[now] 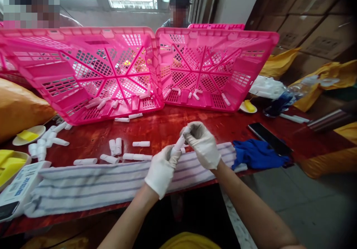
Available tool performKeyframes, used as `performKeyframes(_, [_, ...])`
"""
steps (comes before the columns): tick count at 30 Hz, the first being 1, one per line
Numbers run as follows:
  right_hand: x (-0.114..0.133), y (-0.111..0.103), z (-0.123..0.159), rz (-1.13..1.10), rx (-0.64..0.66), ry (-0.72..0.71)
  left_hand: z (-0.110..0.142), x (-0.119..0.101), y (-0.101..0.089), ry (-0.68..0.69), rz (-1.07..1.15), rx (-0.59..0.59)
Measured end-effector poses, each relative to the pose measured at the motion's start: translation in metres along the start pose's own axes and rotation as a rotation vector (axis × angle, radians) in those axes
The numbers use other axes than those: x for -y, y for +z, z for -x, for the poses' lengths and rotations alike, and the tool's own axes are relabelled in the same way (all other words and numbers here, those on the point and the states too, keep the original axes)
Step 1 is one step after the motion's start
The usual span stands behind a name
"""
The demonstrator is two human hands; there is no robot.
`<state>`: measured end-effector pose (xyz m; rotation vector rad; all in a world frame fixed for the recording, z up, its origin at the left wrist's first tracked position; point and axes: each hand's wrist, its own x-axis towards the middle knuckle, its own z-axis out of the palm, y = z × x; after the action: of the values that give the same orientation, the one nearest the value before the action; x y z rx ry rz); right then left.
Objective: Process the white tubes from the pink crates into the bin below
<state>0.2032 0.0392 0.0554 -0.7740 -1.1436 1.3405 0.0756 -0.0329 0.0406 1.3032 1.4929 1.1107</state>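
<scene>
Both of my hands wear white gloves and meet over the front of the table. My left hand point(162, 167) is closed around the lower end of a white plastic tube point(178, 144). At the tube's upper end, the fingers of my right hand point(203, 143) pinch it. The tube slants up to the right. Below my hands lies a striped towel point(95, 185) along the table edge. More white tubes point(141, 144) lie loose on the red table point(173, 120), several to the left of my hands.
Two pink crates point(117, 77) lie on their sides at the back, with white tubes inside. To the right are a blue cloth point(255, 154) and a phone point(269, 139). Yellow sponges point(9, 165) sit in a dish at left, beside a white box point(23, 185). A person point(178, 3) sits beyond.
</scene>
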Motion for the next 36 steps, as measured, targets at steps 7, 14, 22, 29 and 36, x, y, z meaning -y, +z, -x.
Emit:
performKeyframes(7, [0.001,-0.012,-0.002,0.282,0.066,0.137,-0.003,0.017,0.002,0.233,-0.324,-0.215])
performKeyframes(14, [0.003,-0.010,0.004,0.266,0.200,0.024,-0.004,0.003,-0.007,-0.147,0.440,0.282])
performKeyframes(22, [0.009,-0.030,0.010,0.215,0.289,-0.001,-0.002,0.003,0.000,-0.405,0.997,0.688])
performKeyframes(29, [0.020,-0.044,0.024,0.095,0.301,-0.090,0.002,-0.005,0.008,-0.360,0.995,0.872])
performKeyframes(36, [0.017,-0.049,0.024,0.276,0.109,-0.002,0.001,-0.013,0.022,-0.026,0.311,0.368])
